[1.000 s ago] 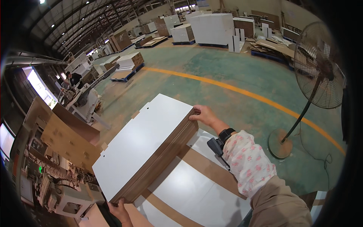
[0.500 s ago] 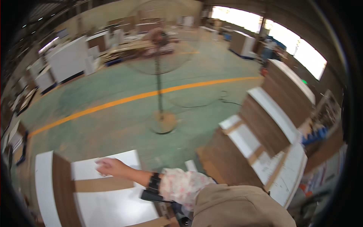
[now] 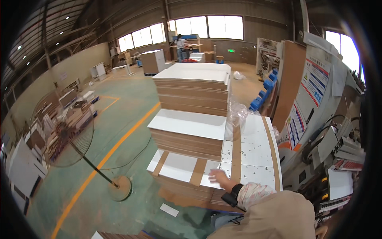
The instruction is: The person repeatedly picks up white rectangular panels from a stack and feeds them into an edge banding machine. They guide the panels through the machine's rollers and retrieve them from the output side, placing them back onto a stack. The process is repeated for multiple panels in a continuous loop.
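My left hand (image 3: 218,178) reaches out over the white panels at the near end of a stack. Its fingers are stretched and somewhat apart, with nothing visible in them. Whether it touches the surface I cannot tell. Around the wrist sits a black band (image 3: 235,190), below a pale flowered sleeve (image 3: 254,192). The stack of white-faced panels (image 3: 187,124) rises in steps away from me, its edges brown. Brown strips (image 3: 198,172) cross the lowest step. Dark flecks are scattered over the white panels (image 3: 250,153) on the right. My right hand is out of view.
A standing fan (image 3: 119,187) is on the green floor at left. A white offcut (image 3: 169,210) lies near the stack. Clear plastic film (image 3: 237,115) hangs beside the panels. A grey cabinet (image 3: 306,99) and machinery stand at right. Another person (image 3: 181,46) is far back.
My view has swung right, from the panels at lower left to the stepped stack. My left hand has gone from above those panels to the stack's near end.
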`<state>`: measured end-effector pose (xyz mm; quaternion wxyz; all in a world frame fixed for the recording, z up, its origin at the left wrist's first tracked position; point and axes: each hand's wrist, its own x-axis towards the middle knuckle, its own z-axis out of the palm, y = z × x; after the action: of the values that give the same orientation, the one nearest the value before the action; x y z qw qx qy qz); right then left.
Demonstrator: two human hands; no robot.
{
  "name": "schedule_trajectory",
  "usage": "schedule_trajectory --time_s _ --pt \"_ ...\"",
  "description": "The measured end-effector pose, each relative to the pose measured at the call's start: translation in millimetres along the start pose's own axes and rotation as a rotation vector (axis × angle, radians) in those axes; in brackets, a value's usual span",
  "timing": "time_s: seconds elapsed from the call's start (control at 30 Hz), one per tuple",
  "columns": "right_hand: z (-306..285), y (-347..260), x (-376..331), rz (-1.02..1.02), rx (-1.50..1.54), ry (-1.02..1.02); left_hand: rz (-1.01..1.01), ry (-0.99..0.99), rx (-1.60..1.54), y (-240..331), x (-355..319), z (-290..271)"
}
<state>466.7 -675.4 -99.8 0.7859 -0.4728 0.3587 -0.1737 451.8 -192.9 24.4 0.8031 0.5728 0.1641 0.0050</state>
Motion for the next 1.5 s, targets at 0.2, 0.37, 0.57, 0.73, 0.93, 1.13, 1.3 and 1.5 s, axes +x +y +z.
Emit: schedule_trajectory --time_s 0.2,0.37,0.57,0.73,0.93,1.13,1.3,1.5 --pt "-76 -78 91 -0.222 -0.029 0.348 -0.13 -0.285 0.155 -44 101 172" --pt "-51 -103 138 -0.256 -0.195 0.404 -0.154 -0.498 0.304 -106 220 302" --pt "-37 -84 159 -0.326 -0.344 0.484 -0.113 -0.508 0.391 -178 327 453" --pt "-18 -119 131 -0.161 -0.268 0.433 0.187 -0.377 0.805 -231 337 578" --pt "-49 -88 148 -0.213 -0.202 0.413 0.322 -0.494 0.641 -269 364 577" --pt "-24 -117 128 -0.114 -0.064 0.431 -0.098 -0.43 0.268 -177 429 578" --pt "-13 -119 133 -0.093 -0.051 0.468 -0.14 -0.542 0.328 -170 453 576" --pt "-20 -117 130 -0.14 0.013 0.417 -0.144 -0.463 0.232 -180 458 567"
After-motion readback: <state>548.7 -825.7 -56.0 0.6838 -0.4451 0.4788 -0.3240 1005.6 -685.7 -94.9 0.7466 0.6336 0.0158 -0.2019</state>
